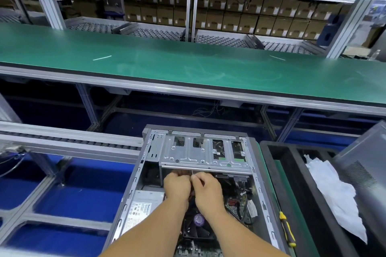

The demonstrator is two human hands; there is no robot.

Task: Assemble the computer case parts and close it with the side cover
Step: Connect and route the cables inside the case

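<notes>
An open computer case (133, 192) lies on its side in front of me, its inside facing up. A silver drive cage (205, 155) spans its far end. A power supply (142, 208) with a white label sits at the left, and a black fan (199, 228) with a purple sticker lies near the middle. My left hand (177, 186) and my right hand (206, 191) meet just under the drive cage's near edge, fingers curled around something small, apparently a thin cable; it is mostly hidden. A grey side cover (363, 165) leans at the right.
A yellow-and-black screwdriver (287, 229) lies on the green strip right of the case. A black tray (292, 173) beside it holds a crumpled white plastic bag (334, 194). A long green conveyor belt (188, 64) runs across behind. Roller rails (69, 137) are at the left.
</notes>
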